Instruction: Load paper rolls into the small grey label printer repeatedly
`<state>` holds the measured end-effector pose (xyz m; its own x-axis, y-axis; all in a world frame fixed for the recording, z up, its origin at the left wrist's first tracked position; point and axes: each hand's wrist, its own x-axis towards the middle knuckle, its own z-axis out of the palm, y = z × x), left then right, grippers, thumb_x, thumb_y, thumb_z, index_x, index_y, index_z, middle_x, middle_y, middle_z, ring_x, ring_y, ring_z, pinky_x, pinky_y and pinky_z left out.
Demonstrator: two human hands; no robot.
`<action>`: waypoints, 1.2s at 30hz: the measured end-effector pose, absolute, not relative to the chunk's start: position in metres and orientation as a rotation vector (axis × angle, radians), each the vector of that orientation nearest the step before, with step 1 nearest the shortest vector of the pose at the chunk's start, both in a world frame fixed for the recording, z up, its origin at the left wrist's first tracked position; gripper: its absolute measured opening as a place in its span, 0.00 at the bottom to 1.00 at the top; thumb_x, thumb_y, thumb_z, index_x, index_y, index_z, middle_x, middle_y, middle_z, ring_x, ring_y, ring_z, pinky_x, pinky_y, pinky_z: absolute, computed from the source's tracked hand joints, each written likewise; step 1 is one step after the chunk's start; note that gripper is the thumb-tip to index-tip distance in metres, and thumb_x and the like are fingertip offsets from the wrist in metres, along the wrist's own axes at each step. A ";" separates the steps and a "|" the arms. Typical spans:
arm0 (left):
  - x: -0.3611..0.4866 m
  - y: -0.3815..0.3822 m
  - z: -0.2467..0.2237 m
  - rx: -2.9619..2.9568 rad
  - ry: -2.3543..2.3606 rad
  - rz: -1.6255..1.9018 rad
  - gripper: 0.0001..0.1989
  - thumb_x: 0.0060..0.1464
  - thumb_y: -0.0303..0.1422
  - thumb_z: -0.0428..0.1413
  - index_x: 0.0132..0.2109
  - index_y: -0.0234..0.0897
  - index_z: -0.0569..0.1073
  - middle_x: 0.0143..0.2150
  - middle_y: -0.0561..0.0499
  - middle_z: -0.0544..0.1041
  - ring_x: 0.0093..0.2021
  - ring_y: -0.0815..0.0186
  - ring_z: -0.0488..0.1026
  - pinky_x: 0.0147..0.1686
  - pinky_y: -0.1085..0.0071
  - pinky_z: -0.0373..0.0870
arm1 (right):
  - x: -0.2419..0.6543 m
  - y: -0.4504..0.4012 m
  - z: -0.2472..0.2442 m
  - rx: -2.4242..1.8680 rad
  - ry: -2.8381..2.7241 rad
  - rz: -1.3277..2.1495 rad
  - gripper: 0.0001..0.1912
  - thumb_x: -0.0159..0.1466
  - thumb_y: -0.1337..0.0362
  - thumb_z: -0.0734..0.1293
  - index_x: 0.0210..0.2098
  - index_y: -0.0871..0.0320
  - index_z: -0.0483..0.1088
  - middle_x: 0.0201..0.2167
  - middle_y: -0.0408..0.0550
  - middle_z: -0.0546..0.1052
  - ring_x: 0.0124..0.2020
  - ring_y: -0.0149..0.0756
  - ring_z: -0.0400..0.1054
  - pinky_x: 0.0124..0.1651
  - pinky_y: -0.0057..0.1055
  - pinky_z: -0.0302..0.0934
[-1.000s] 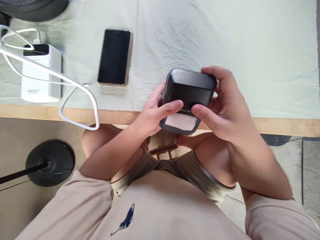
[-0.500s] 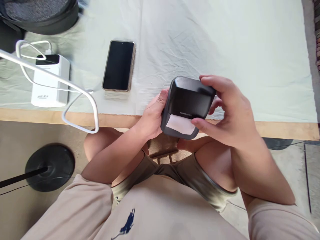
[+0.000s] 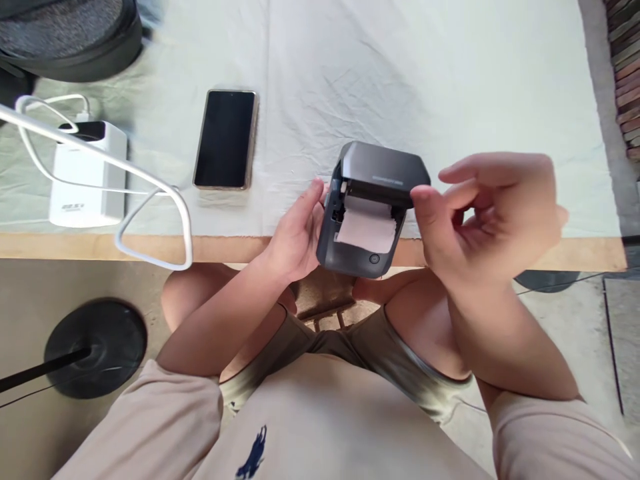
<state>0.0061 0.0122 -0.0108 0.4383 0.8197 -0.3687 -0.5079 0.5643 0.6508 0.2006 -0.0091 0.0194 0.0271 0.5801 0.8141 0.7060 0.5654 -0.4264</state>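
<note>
A black label printer (image 3: 360,263) is held over the table's front edge, gripped from its left side by my left hand (image 3: 299,233); those fingers are partly hidden behind it. Its lid (image 3: 385,167) is raised. A white paper strip (image 3: 367,227) shows inside, above a round button (image 3: 375,259). My right hand (image 3: 490,220) is at the printer's right, thumb tip at the lid's lower right corner. The index finger is apart from the thumb and the other fingers are curled, with nothing visible between them.
A phone (image 3: 225,140) lies face up on the pale cloth (image 3: 310,80). Further left stand a white power bank (image 3: 87,180) with a looping white cable (image 3: 150,177) and a black case (image 3: 75,40). A round black base (image 3: 95,347) sits on the floor at left.
The printer's lid has swung up, exposing the paper and the button. My right hand has moved right, its fingers off the printer's top. My left hand keeps its hold.
</note>
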 end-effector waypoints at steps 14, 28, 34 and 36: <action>0.001 0.008 -0.010 0.700 0.692 0.871 0.18 0.66 0.44 0.69 0.56 0.39 0.83 0.54 0.43 0.88 0.63 0.44 0.87 0.45 0.63 0.86 | 0.213 -0.010 0.026 -1.247 -1.970 0.093 0.07 0.69 0.65 0.74 0.46 0.51 0.82 0.38 0.41 0.88 0.25 0.32 0.74 0.27 0.35 0.60; 0.002 0.011 -0.015 0.629 0.641 0.950 0.12 0.67 0.39 0.68 0.52 0.39 0.82 0.47 0.48 0.88 0.59 0.51 0.89 0.54 0.60 0.90 | 0.242 -0.017 0.056 -1.287 -1.619 0.496 0.15 0.69 0.57 0.75 0.55 0.44 0.83 0.47 0.44 0.84 0.29 0.33 0.70 0.25 0.34 0.56; 0.005 0.015 -0.011 0.520 0.788 1.052 0.09 0.72 0.38 0.63 0.47 0.39 0.84 0.45 0.47 0.89 0.68 0.50 0.84 0.68 0.56 0.85 | 0.306 0.037 0.000 -1.369 -1.274 0.673 0.15 0.68 0.58 0.71 0.54 0.43 0.70 0.44 0.44 0.79 0.34 0.39 0.77 0.34 0.40 0.74; 0.006 0.016 -0.012 0.504 0.815 1.083 0.09 0.73 0.39 0.63 0.47 0.38 0.83 0.48 0.44 0.89 0.72 0.46 0.81 0.71 0.53 0.82 | 0.321 0.051 -0.024 -1.459 -1.379 0.619 0.18 0.68 0.57 0.74 0.55 0.43 0.69 0.46 0.45 0.81 0.39 0.40 0.79 0.44 0.42 0.79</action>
<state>0.0062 0.0159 -0.0116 0.2304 0.9151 -0.3308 -0.5713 0.4024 0.7153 0.3208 0.0508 -0.0240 0.2208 0.9405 0.2582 0.4322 0.1429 -0.8904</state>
